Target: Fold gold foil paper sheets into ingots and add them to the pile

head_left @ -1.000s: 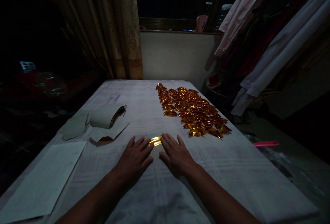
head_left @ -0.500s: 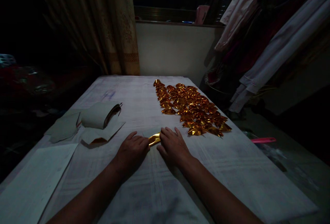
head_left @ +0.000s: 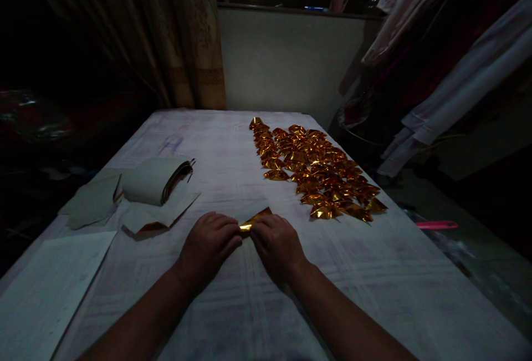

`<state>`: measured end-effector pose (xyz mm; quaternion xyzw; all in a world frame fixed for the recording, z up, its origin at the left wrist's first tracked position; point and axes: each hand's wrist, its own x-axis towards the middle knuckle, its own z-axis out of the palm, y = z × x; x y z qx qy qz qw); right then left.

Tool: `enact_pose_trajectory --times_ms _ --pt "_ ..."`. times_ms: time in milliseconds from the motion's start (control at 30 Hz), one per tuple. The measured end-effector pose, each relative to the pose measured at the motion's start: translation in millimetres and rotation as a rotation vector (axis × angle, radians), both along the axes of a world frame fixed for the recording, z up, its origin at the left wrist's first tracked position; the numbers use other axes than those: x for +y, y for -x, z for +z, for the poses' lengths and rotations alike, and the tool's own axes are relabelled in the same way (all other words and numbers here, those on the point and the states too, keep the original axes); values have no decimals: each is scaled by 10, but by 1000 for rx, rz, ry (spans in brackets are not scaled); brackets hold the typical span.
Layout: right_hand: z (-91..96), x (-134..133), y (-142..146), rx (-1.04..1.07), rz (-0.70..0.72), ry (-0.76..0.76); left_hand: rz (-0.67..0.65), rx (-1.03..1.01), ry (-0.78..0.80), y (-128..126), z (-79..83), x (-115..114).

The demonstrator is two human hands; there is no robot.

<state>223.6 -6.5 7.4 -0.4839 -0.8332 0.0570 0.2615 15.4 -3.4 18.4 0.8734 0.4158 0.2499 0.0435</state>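
Note:
A piece of gold foil paper (head_left: 254,220), folded into a narrow strip, lies low over the table between my two hands. My left hand (head_left: 211,240) pinches its left end, fingers curled together. On the other side, my right hand (head_left: 279,243) grips the strip with thumb and fingers near its right part, and a corner of foil sticks up above those fingers. Beyond my right hand spreads a heap of folded gold foil pieces (head_left: 320,169). To the left of my left hand is a stack of grey-backed paper sheets (head_left: 152,179), partly curled.
A loose sheet with a gold underside (head_left: 160,214) lies before the stack. A large white sheet (head_left: 52,283) covers the near left of the cloth-covered table (head_left: 249,305). Clothes (head_left: 465,89) hang at the right, above a pink handle (head_left: 436,225). A curtain (head_left: 183,34) hangs at the back.
My right hand has gone from lying over the foil with fingers spread to gripping it with fingers curled. A foil corner now shows above it. The view has tilted slightly downward.

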Motion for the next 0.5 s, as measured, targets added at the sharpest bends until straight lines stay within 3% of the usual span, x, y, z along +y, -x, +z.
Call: enact_pose_trajectory --times_ms 500 --pt "24 -6 52 46 -97 146 105 -125 128 -79 -71 31"
